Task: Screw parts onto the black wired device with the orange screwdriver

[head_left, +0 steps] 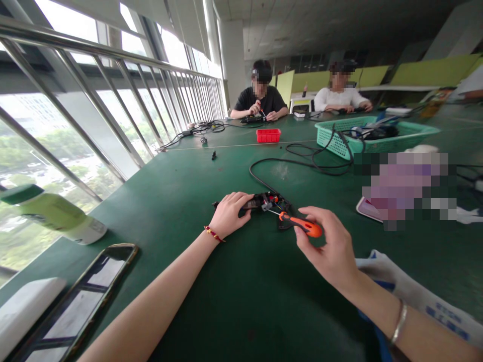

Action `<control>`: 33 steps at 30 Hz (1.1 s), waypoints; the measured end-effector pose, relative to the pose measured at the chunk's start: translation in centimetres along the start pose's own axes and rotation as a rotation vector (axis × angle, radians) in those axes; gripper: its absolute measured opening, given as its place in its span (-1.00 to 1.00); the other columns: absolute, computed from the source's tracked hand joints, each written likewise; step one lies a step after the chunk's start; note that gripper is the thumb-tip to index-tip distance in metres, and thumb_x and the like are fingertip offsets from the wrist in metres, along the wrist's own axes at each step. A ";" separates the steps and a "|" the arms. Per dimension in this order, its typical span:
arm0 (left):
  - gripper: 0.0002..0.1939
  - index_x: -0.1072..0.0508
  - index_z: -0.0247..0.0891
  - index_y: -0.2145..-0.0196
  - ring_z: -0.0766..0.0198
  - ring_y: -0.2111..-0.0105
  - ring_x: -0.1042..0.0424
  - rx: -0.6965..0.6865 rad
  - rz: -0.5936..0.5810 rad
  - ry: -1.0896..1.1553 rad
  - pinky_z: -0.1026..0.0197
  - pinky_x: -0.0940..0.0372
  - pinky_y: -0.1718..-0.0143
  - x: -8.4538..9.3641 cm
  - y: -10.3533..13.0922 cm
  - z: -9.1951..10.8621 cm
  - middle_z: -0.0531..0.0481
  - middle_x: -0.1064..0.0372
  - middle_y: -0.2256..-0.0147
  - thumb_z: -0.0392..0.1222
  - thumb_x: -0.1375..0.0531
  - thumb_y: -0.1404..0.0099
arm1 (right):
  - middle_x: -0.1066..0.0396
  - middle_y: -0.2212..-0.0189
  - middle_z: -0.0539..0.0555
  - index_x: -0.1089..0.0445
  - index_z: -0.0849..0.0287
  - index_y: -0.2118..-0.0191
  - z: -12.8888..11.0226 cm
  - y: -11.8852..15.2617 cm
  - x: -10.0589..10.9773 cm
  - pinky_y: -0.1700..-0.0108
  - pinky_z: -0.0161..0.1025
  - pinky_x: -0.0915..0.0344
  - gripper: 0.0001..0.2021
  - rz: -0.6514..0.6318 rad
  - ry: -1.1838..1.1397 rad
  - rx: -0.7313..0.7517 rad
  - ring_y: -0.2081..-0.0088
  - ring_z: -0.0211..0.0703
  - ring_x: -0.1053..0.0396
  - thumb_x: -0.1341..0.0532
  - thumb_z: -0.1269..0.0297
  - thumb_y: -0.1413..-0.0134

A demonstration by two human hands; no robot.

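A black corded power tool [256, 202] lies on the green table with its housing opened, and coloured wires show at its right part. My left hand [231, 213] is wrapped over the tool's left part and holds it against the table. Between the thumb and fingers of my right hand [327, 241] is an orange and black screwdriver [302, 224]. Its shaft points left, and the tip is at the opened wiring; whether it sits on a screw is too small to tell. A black cord [260, 173] runs from the tool toward the back right.
A teal basket [339, 143] with tools and cables stands at the back right, a small red tray [268, 136] at the back middle. A phone [86, 296] and a green bottle [56, 216] are at left. A cloth bag [407, 291] lies by my right forearm. Two people work opposite.
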State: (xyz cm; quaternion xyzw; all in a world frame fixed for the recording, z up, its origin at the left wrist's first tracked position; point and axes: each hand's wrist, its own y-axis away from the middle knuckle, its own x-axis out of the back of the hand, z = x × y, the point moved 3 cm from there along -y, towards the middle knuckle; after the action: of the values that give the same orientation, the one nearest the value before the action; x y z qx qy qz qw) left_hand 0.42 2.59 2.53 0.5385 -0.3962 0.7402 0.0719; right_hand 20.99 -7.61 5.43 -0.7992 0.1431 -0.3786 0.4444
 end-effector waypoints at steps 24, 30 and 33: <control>-0.60 -0.30 -0.21 0.00 0.17 0.11 -0.33 0.044 -0.029 0.006 0.10 -0.24 0.07 -0.2 0.0 -0.1 -0.05 -0.35 0.10 -0.28 -0.08 -0.16 | -0.38 0.32 0.08 -0.26 0.15 0.11 1.1 0.0 -0.2 0.23 -0.14 -0.35 -0.71 0.072 -0.077 -0.024 0.29 -0.12 -0.38 -0.18 0.36 0.03; -0.59 -0.28 -0.22 -0.01 0.16 0.12 -0.33 0.059 -0.035 -0.004 0.09 -0.23 0.06 -0.3 0.0 -0.1 -0.04 -0.36 0.10 -0.29 -0.07 -0.17 | -0.38 0.47 -0.03 -0.29 0.10 0.28 0.7 -0.2 -0.3 0.28 -0.16 -0.32 -0.88 -0.019 -0.061 0.029 0.45 -0.21 -0.34 -0.18 0.37 0.00; -0.59 -0.28 -0.23 -0.01 0.16 0.11 -0.33 0.064 -0.038 -0.013 0.09 -0.23 0.05 -0.4 0.0 -0.1 -0.05 -0.35 0.10 -0.28 -0.07 -0.18 | -0.39 0.43 0.01 -0.30 0.11 0.24 0.8 -0.2 -0.3 0.28 -0.17 -0.32 -0.85 -0.005 -0.060 0.015 0.39 -0.18 -0.35 -0.17 0.38 0.00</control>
State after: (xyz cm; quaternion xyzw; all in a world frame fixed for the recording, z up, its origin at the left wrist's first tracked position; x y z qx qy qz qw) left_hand 0.56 2.79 2.18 0.5527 -0.3625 0.7475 0.0659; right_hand 21.34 -6.82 5.23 -0.8071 0.1246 -0.3568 0.4536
